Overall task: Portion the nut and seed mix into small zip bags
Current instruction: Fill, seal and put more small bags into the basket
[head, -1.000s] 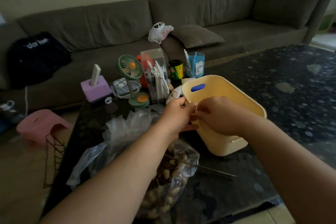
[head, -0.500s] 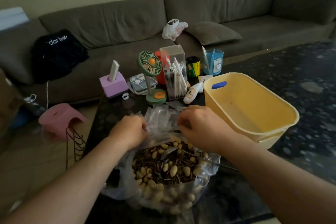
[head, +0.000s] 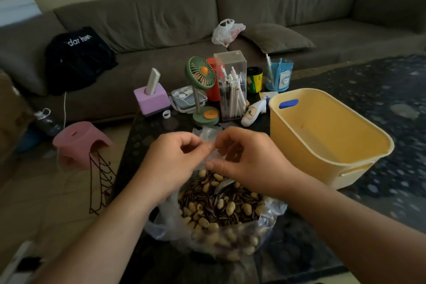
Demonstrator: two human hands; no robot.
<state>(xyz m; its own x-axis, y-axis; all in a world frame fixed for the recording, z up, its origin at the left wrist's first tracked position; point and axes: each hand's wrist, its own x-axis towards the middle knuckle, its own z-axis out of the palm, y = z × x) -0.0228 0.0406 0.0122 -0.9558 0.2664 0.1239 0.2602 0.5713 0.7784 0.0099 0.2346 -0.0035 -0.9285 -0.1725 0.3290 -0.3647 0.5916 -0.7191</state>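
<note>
Over the near edge of the dark speckled table [head: 380, 90], both hands meet on one small clear plastic zip bag [head: 208, 139]. Left hand [head: 175, 161] pinches its edge between thumb and curled fingers; right hand [head: 249, 161] grips the other side, fingers curled round the film. Directly below them sits the large clear plastic bag of peanuts and striped sunflower seeds [head: 219, 212], mouth open, with a metal spoon [head: 222, 185] half buried in the mix. Just to the right stands the pale yellow plastic tub [head: 327, 136]. Toward the far edge, a green desk fan [head: 201, 74] and a clear pen box [head: 231, 85].
</note>
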